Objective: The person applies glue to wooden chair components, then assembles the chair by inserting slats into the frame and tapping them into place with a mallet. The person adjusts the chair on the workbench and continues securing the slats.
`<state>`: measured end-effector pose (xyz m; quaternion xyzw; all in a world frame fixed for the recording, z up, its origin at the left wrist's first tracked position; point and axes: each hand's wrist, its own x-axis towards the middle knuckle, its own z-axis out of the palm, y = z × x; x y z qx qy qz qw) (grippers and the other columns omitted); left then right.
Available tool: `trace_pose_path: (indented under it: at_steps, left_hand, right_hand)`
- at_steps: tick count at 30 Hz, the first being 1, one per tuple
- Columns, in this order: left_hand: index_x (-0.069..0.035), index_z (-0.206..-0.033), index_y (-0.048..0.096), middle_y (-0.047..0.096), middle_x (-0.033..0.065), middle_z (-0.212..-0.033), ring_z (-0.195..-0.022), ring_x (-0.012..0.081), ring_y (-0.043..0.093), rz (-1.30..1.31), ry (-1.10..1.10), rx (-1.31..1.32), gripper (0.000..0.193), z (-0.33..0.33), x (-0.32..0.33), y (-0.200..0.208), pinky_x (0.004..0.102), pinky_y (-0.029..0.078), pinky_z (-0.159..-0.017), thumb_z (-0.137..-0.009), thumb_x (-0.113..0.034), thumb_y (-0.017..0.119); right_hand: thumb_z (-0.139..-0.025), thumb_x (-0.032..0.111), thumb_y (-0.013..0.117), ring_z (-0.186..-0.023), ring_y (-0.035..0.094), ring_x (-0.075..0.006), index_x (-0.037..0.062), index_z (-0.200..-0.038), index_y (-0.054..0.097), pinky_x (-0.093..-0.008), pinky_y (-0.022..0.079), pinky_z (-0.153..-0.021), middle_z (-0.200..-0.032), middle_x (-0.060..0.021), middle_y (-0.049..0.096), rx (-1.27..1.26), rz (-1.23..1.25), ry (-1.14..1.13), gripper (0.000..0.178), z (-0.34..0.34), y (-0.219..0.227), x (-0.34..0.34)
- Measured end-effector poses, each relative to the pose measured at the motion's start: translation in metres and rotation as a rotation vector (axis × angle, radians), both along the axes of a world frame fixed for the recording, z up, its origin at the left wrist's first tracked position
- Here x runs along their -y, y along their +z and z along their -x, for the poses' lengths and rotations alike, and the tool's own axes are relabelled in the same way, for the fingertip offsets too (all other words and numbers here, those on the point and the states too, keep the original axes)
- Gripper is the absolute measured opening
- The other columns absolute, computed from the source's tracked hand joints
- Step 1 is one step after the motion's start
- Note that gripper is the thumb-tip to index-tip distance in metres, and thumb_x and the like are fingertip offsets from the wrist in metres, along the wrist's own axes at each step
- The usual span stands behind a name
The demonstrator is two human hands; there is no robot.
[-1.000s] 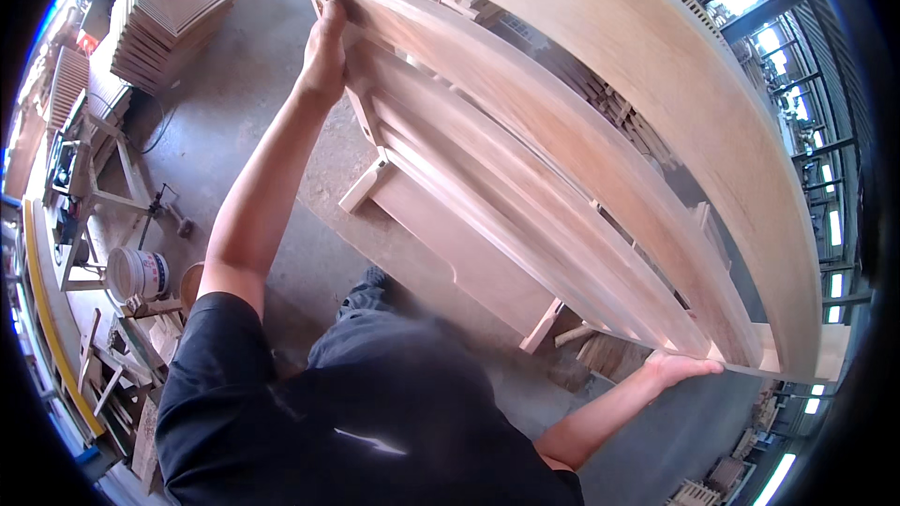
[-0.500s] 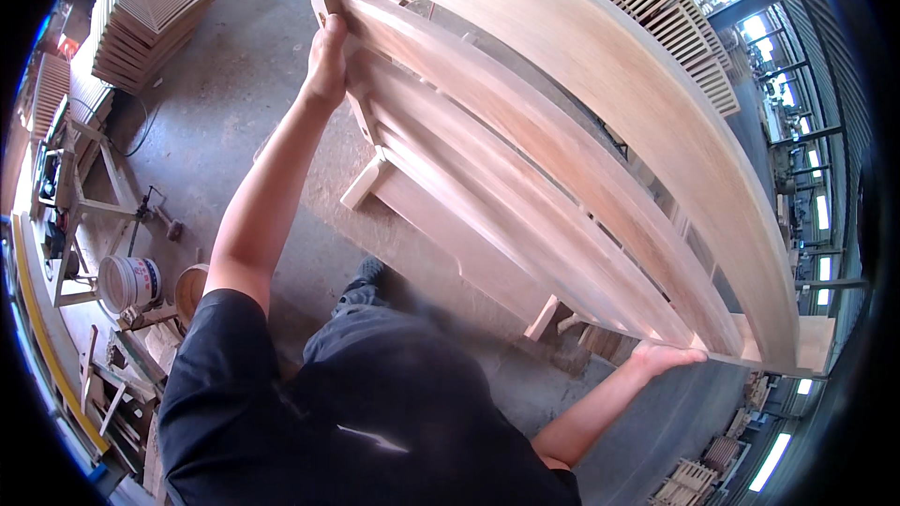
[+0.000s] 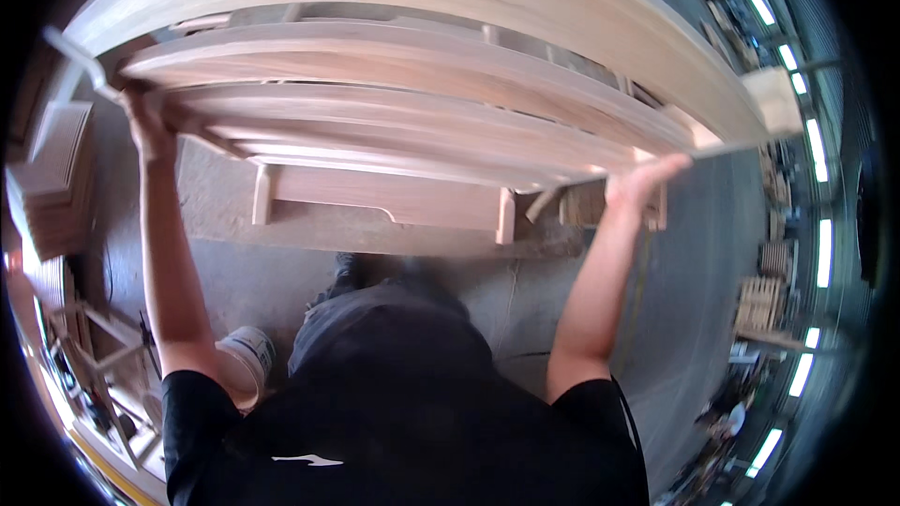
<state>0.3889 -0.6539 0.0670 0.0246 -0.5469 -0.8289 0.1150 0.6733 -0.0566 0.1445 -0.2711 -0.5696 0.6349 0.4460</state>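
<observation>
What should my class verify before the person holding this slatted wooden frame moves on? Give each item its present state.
1. Left hand on the left end of the slatted wooden frame: ok.
2. Right hand touching it near its right end: ok.
3. Hands gloved: not ok, both are bare.
4. White bucket well away from the person: not ok, it is close by their left side.
5. Secure footing: cannot tell, the body hides most of the legs.
6. Frame level: cannot tell, the fisheye view bends straight edges.

The slatted wooden frame [image 3: 394, 54] bars the way ahead. A bucket [image 3: 246, 365] and stacked panels [image 3: 54, 189] crowd the left, while passing room lies over the floor [image 3: 684, 290] at right.
</observation>
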Motion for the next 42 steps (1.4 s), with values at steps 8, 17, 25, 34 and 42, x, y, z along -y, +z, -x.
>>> trace_pose_path:
  at_steps: [8,17,25,34,42]
  left_hand:
    - [-0.007,-0.149,0.034,0.042,0.0087,-0.145,-0.135,0.026,0.042,0.157,0.047,-0.186,0.091,0.003,-0.019,0.001,0.0426,0.036,-0.112,-0.089,-0.073,0.052]
    - [-0.008,-0.153,0.028,0.038,0.01,-0.15,-0.139,0.0273,0.037,0.218,0.031,-0.27,0.108,-0.007,-0.033,0.012,0.0455,0.035,-0.114,-0.08,-0.083,0.054]
    - [-0.008,-0.151,0.031,0.04,0.0091,-0.148,-0.138,0.0256,0.038,0.215,0.003,-0.281,0.103,0.0,-0.033,0.011,0.0432,0.034,-0.114,-0.082,-0.081,0.055]
    - [-0.001,-0.124,0.057,0.064,0.0146,-0.116,-0.101,0.0245,0.064,0.704,0.67,-1.248,0.056,-0.068,-0.095,0.156,0.0359,0.056,-0.086,-0.101,-0.051,0.05]
    - [-0.006,-0.115,0.068,0.071,0.0126,-0.094,-0.083,0.0232,0.071,1.566,-0.007,-1.399,0.06,-0.166,-0.371,0.252,0.034,0.057,-0.072,-0.086,-0.058,0.069]
  right_hand:
    - [-0.089,0.084,0.025,-0.149,0.021,-0.0289,0.0065,-0.158,0.014,-0.0453,0.019,-0.122,-0.164,-0.0121,0.018,-0.118,0.022,0.045,0.105,0.004,-0.027,-0.019]
    - [-0.078,0.093,0.024,-0.15,0.019,-0.0301,0.0161,-0.159,0.01,-0.0496,0.022,-0.121,-0.164,-0.0096,0.015,-0.058,-0.072,0.041,0.113,0.007,-0.028,-0.024]
    - [-0.081,0.092,0.024,-0.15,0.017,-0.0302,0.0134,-0.159,0.008,-0.0474,0.021,-0.122,-0.164,-0.0115,0.014,-0.017,-0.032,-0.024,0.112,0.005,-0.029,-0.021]
    - [-0.093,0.079,0.026,-0.149,0.021,-0.0291,-0.0017,-0.157,0.012,-0.0408,0.019,-0.121,-0.163,-0.0168,0.018,-0.05,-0.14,0.003,0.103,0.008,-0.032,-0.021]
    - [-0.102,0.062,0.036,-0.08,0.049,-0.0172,0.0,-0.092,0.056,-0.0313,0.043,-0.077,-0.084,-0.003,0.055,0.038,-0.563,0.199,0.066,-0.008,-0.068,-0.062]
